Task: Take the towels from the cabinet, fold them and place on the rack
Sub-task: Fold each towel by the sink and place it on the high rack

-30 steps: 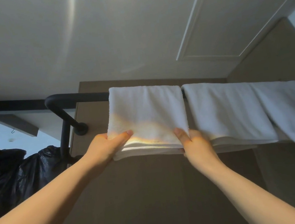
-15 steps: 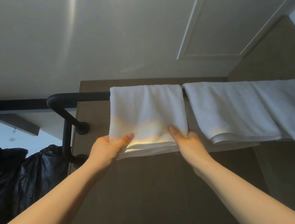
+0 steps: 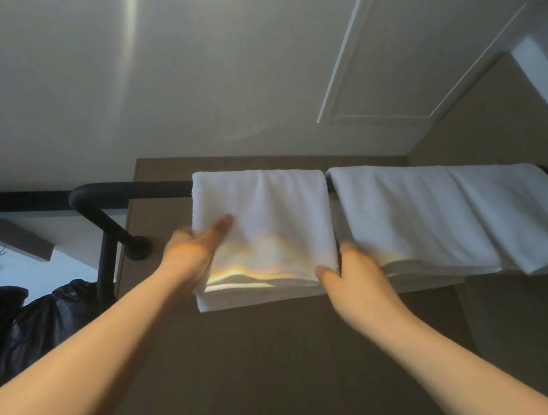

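**Both grips on the leftmost towel at the rack**

The folded white towel hung over the black rack, the leftmost of three, close under the ceiling. Its fold lay along the bar, running left to right, and its layered free edges pointed down toward the camera. The front face looked about as wide as it was tall, so no long axis stood out.

The left grip was clamped on the towel's left edge, about midway down. Its thumb lay across the front face and its fingers were hidden behind the cloth. This hand was blurred. The right grip was closed on the lower right corner. Its thumb tip sat on the front of the stacked edges, and its fingers reached up into the narrow gap beside the middle towel. The towel therefore spanned the space between the two grips, with most of its face above the right one and beside the left one.

The middle towel hung just beside the held one, and the right towel touched or overlapped the middle one. All three lower edges sat at a similar level. A brown wall stood behind the rack, and a black bag sat at the far left.
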Tool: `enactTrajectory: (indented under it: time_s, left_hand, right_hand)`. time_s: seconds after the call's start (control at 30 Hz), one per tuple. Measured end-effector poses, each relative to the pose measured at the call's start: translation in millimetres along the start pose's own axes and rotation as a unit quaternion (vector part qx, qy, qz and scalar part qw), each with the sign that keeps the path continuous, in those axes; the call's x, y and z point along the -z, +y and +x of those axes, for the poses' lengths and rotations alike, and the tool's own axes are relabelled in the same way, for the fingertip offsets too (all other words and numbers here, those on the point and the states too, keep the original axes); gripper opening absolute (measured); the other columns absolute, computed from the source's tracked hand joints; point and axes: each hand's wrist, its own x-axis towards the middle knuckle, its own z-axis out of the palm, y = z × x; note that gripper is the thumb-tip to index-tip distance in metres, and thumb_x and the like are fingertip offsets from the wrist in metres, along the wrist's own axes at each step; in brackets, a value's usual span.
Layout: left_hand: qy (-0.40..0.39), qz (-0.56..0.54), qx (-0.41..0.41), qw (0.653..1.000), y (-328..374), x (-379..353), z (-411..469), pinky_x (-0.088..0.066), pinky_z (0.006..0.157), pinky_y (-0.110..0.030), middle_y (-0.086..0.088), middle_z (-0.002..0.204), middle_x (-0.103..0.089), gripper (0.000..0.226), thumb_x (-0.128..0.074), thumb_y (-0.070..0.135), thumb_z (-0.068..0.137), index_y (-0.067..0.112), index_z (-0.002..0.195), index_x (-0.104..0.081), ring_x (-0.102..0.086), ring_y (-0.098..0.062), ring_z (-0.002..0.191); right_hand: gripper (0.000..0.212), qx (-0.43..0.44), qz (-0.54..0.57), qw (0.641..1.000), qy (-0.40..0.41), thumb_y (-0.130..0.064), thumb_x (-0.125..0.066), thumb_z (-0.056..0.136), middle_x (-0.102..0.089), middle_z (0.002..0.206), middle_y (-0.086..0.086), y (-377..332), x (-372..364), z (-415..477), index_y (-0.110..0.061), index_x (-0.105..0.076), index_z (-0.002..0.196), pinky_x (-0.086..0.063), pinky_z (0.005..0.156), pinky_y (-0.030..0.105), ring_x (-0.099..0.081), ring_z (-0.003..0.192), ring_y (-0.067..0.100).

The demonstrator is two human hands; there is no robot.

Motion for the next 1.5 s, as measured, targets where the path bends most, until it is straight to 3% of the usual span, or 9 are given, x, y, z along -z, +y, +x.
enactTrajectory:
  time_s: [0.13,0.3,0.47,0.9,0.97,1.13,1.3,1.4,1.5]
  left_hand:
    - [0.003,-0.011,-0.022,1.0,-7.9,-1.9,3.9,-0.056,0.068,-0.032,-0.006,0.096,-0.073,0.063,-0.071,0.06,0.073,0.011,0.112,-0.062,-0.071,-0.025,0.081]
    - [-0.001,-0.011,-0.025,1.0,-7.1,0.1,2.3,-0.054,0.067,-0.03,-0.005,0.096,-0.072,0.057,-0.069,0.057,0.077,0.013,0.112,-0.061,-0.07,-0.023,0.082]
    - [-0.013,-0.028,-0.017,0.999,-4.1,-0.3,0.9,-0.055,0.068,-0.032,-0.007,0.096,-0.072,0.056,-0.069,0.053,0.079,0.011,0.114,-0.061,-0.07,-0.026,0.083]
    - [-0.027,-0.066,-0.031,0.997,-6.8,-2.3,-4.9,-0.049,0.042,-0.017,0.002,0.072,-0.075,0.045,-0.07,0.048,0.08,0.011,0.106,-0.065,-0.07,-0.013,0.056]
    - [-0.036,-0.062,-0.028,0.997,-5.5,-5.1,-4.9,-0.052,0.047,-0.02,0.0,0.075,-0.076,0.044,-0.07,0.049,0.08,0.013,0.105,-0.065,-0.072,-0.016,0.061]
    - [-0.051,-0.066,-0.02,0.996,-1.5,-20.9,-5.5,-0.057,0.084,-0.044,-0.01,0.096,-0.074,0.05,-0.071,0.05,0.079,0.011,0.11,-0.064,-0.072,-0.031,0.085]
    - [-0.049,-0.064,-0.016,0.997,-3.5,-21.9,-8.6,-0.055,0.09,-0.049,-0.011,0.099,-0.074,0.052,-0.073,0.051,0.077,0.013,0.111,-0.063,-0.071,-0.033,0.09]
    - [-0.059,-0.034,-0.017,0.998,-6.4,-17.6,-11.6,-0.056,0.088,-0.046,-0.008,0.097,-0.074,0.05,-0.071,0.052,0.077,0.014,0.108,-0.064,-0.071,-0.03,0.088]
    - [-0.064,-0.013,-0.023,0.998,-12.2,-15.4,-16.3,-0.056,0.084,-0.04,-0.007,0.096,-0.074,0.044,-0.068,0.05,0.082,0.013,0.107,-0.067,-0.071,-0.027,0.088]
  right_hand:
    - [0.045,0.155,-0.037,0.979,0.13,-0.025,-0.048,0.097,-0.047,0.138,0.007,-36.4,20.8,6.9,-0.014,-0.042,0.141,-0.039,0.098,0.037,-0.047,0.126,0.026]
    - [0.045,0.198,-0.18,0.961,0.073,-0.034,-0.038,0.102,-0.039,0.148,0.011,-80.3,4.1,71.2,-0.013,-0.041,0.141,-0.022,0.114,0.041,-0.032,0.138,0.029]
    - [0.048,0.199,-0.241,0.949,0.029,-0.05,-0.026,0.102,-0.049,0.138,0.012,-91.7,-17.8,112.3,-0.017,-0.047,0.129,-0.022,0.114,0.047,-0.04,0.132,0.03]
    - [0.046,0.241,-0.239,0.932,0.124,-0.057,-0.028,0.1,-0.055,0.125,0.008,-72.6,-37.0,121.6,-0.021,-0.051,0.119,-0.026,0.105,0.045,-0.045,0.12,0.029]
    - [0.046,0.244,-0.242,0.929,0.134,-0.057,-0.028,0.1,-0.055,0.124,0.008,-69.4,-35.1,122.5,-0.021,-0.051,0.119,-0.027,0.104,0.044,-0.046,0.119,0.028]
    - [0.046,0.249,-0.261,0.92,0.151,-0.057,-0.029,0.1,-0.057,0.123,0.007,-54.5,-22.2,125.7,-0.021,-0.052,0.118,-0.028,0.1,0.042,-0.048,0.117,0.029]
    - [0.047,0.243,-0.237,0.929,0.146,-0.056,-0.031,0.1,-0.054,0.127,0.007,-51.3,-23.7,122.1,-0.023,-0.049,0.127,-0.022,0.109,0.043,-0.044,0.122,0.027]
    - [0.057,0.233,-0.209,0.941,0.13,-0.055,-0.03,0.1,-0.038,0.149,0.008,-42.3,-27.9,114.7,-0.025,-0.033,0.148,-0.004,0.119,0.044,-0.026,0.141,0.024]
    - [0.07,0.237,-0.182,0.95,0.093,-0.059,-0.025,0.099,0.009,0.165,0.001,-23.1,-35.8,100.8,-0.029,0.001,0.156,0.016,0.118,0.042,0.015,0.15,0.017]
